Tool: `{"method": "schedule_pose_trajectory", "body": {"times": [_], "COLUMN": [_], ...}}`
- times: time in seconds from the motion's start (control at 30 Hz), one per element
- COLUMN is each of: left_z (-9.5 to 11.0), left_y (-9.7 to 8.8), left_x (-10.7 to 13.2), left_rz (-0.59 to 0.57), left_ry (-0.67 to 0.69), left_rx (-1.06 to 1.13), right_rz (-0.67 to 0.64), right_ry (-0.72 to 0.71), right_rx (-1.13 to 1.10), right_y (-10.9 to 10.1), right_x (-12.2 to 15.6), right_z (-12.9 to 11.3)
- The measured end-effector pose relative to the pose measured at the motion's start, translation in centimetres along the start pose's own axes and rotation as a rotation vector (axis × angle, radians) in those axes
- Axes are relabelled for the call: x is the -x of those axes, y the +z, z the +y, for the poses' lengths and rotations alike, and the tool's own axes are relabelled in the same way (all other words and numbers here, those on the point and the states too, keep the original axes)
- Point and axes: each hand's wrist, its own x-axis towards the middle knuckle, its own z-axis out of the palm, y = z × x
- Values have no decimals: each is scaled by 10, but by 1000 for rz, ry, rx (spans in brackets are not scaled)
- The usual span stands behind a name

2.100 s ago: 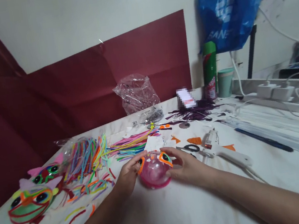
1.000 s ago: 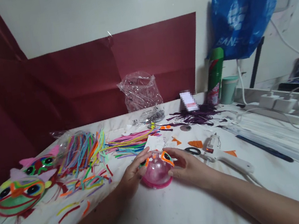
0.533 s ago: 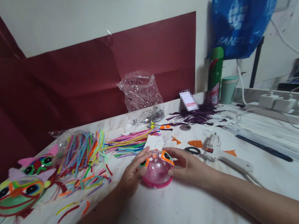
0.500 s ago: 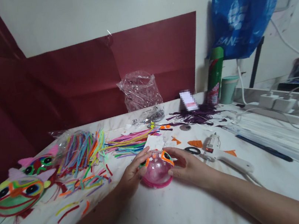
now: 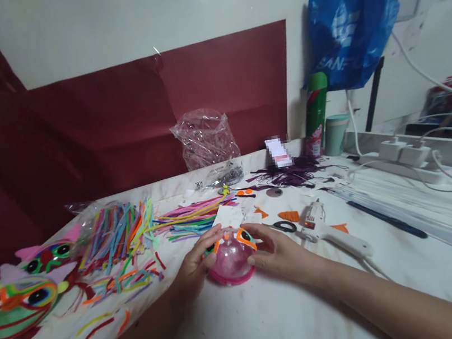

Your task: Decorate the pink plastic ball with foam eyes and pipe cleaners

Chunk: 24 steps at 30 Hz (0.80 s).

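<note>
Between my two hands, low over the marble-patterned table, is a clear plastic bowl (image 5: 232,265) with a pink rim. Two orange-edged eyes with black centres sit on its upper part. My left hand (image 5: 195,262) curls round the left side, its fingers partly over one eye. On the opposite side my right hand (image 5: 276,250) grips the bowl, thumb on the front and fingers behind the right eye. A white paper piece (image 5: 228,214) lies just behind the bowl.
Bundled pipe cleaners (image 5: 110,235) and two finished face crafts (image 5: 15,308) lie left. To the right are scissors (image 5: 284,227), a white glue gun (image 5: 342,240), a dark pen-like stick (image 5: 386,219) and a power strip (image 5: 412,164). Purple strands (image 5: 290,173) lie behind, near a phone (image 5: 278,152).
The whole view has shifted slightly, so everything appears a little further left. Both hands keep the same hold on the bowl.
</note>
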Motion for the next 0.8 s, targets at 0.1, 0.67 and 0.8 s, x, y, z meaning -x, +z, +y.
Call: {"method": "schedule_pose_trajectory", "body": {"times": [0.1, 0.67, 0.8], "left_z": [-1, 5, 6], "left_y": [0, 13, 16], "left_x": [-1, 1, 2], "left_rz": [5, 18, 43], "left_ry": [19, 158, 197], "left_rx": [-6, -24, -39], "right_rz": [10, 64, 5], "right_ry": [5, -716, -881], "right_rx": [9, 928, 1066], "right_y": [1, 5, 13], "right_x": [0, 11, -1], "right_z": [1, -15, -15]}}
